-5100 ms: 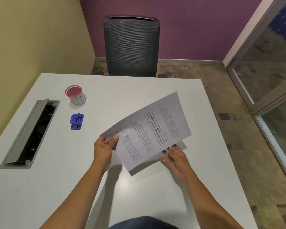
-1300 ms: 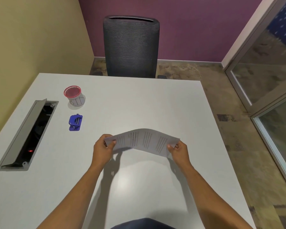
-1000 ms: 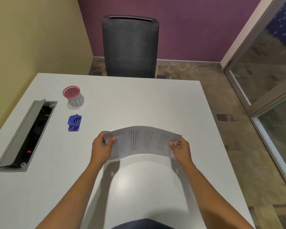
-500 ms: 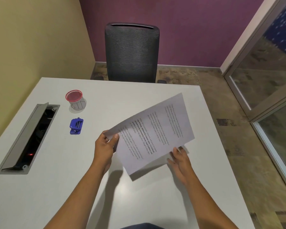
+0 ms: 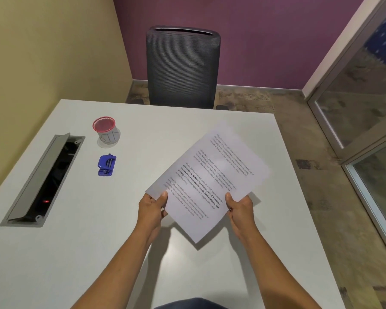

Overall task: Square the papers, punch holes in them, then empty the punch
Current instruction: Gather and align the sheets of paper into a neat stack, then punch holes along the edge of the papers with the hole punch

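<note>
Both hands pinch the white printed paper sheets [image 5: 207, 181] above the white table [image 5: 76, 253]: left hand [image 5: 152, 209] at one edge, right hand [image 5: 240, 207] opposite; a small blue plastic hole punch [image 5: 106, 165] lies well left of the grip.

1 head view, steeply downward over the table [image 5: 80, 264]

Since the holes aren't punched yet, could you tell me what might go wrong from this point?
1. The papers are held in the air, tilted, pinched only at their near edges by the left hand and right hand; the sheets could slide out of square.
2. The blue punch lies off to the left, so one hand must let go to fetch it.
3. The red-rimmed cup stands just behind the punch; a hasty reach might knock it over.
</note>
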A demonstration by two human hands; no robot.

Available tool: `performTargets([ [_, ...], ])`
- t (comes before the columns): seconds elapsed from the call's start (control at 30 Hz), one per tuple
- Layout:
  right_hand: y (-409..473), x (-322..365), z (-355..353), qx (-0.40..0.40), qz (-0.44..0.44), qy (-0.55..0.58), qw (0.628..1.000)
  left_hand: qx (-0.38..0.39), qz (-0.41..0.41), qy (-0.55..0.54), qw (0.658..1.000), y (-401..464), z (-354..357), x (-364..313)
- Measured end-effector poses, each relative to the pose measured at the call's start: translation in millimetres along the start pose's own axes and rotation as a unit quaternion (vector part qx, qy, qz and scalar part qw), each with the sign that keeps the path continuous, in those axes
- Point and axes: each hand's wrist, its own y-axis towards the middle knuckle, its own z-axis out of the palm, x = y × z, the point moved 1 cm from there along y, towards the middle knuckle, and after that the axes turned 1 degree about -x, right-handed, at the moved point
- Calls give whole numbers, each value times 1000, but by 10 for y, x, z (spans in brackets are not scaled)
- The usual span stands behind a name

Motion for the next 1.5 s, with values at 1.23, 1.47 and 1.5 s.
performTargets([
  [1.23,991,-437,441,131,58,-201,969,-261,20,222,939,1894,-1316,-428],
  [1.47,1192,-561,490,119,87,-204,968,-336,28,306,890,2455,-1594,-583],
  [1.5,1204,-572,495,120,89,-203,968,-335,27,313,888,2503,-1608,-589],
])
